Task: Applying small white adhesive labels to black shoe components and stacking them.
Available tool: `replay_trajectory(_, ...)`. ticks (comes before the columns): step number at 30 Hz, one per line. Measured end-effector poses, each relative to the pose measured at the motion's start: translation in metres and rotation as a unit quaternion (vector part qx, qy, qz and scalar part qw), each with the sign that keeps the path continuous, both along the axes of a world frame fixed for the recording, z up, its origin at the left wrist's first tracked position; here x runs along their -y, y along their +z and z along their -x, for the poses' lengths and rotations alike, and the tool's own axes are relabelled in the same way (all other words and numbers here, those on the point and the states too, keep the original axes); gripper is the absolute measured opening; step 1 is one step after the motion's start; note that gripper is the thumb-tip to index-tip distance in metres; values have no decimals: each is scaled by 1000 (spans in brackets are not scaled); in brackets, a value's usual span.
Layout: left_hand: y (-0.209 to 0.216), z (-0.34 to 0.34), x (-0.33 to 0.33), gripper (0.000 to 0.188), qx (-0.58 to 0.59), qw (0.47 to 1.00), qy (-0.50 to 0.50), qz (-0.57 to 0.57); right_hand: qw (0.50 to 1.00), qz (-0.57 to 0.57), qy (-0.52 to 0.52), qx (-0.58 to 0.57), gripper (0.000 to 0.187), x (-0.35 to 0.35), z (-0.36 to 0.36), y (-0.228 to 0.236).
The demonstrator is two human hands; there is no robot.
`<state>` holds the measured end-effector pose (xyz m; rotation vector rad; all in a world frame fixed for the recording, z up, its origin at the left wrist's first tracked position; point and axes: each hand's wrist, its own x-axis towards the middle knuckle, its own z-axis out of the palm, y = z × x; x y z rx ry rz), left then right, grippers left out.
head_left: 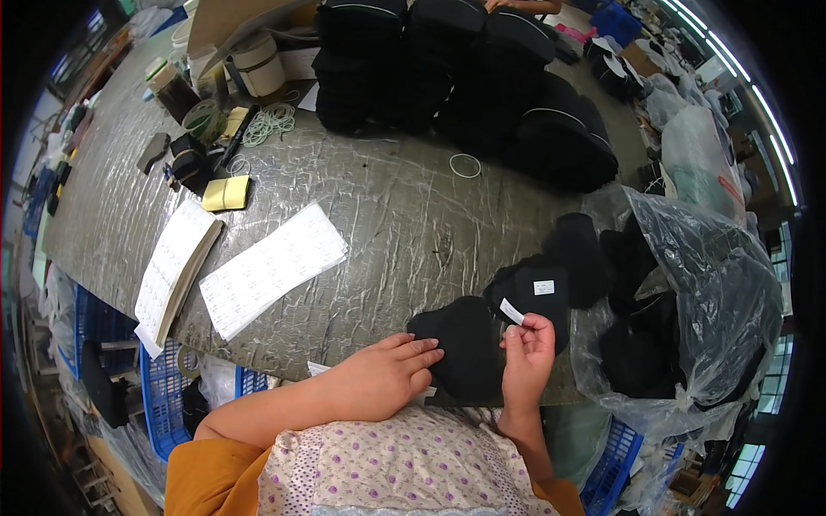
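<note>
A flat black fabric piece [469, 348] lies at the table's near edge. My left hand [391, 374] rests on its left side, fingers stretched out and flat. Over its right side, my right hand [527, 351] pinches a small white label [511, 310] between thumb and forefinger. Just beyond that hand lies another black piece [514, 279] with a white sticker [544, 287] on it. One more black piece [578, 249] overlaps it farther right. Part of a white paper slip [317, 369] shows beside my left forearm.
Printed white sheets [274, 268] and a thicker paper stack [176, 267] lie left. Tall black fabric stacks [559, 129] stand at the back. A clear plastic bag [705, 284] holds black pieces at right. Rubber bands [268, 125], yellow pads [226, 193] and jars sit far left.
</note>
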<state>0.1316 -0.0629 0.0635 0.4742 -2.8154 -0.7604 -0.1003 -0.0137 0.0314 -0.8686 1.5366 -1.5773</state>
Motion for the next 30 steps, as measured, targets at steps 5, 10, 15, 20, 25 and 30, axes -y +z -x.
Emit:
replay_trajectory(5, 0, 2, -3, 25, -1, 1000, 3, -2, 1000, -16, 12, 9, 14, -2, 1, 4)
replay_trajectory(10, 0, 4, -4, 26, 20, 1000, 6, 9, 992, -76, 90, -51, 4, 1, -12, 1)
replay_trajectory(15, -2, 4, -4, 26, 15, 1000, 4, 6, 985, -85, 105, -110, 5, 7, -19, -7)
replay_trajectory(20, -4, 4, -5, 26, 12, 1000, 8, 4, 982, -92, 110, -124, 5, 10, -23, -3)
replay_trajectory(25, -4, 4, -5, 26, 18, 1000, 10, -4, 978, -104, 110, -141, 5, 11, -24, -2)
replay_trajectory(30, -5, 5, -5, 23, -1, 1000, 16, -21, 978, -98, 101, -151, 5, 12, -26, 1)
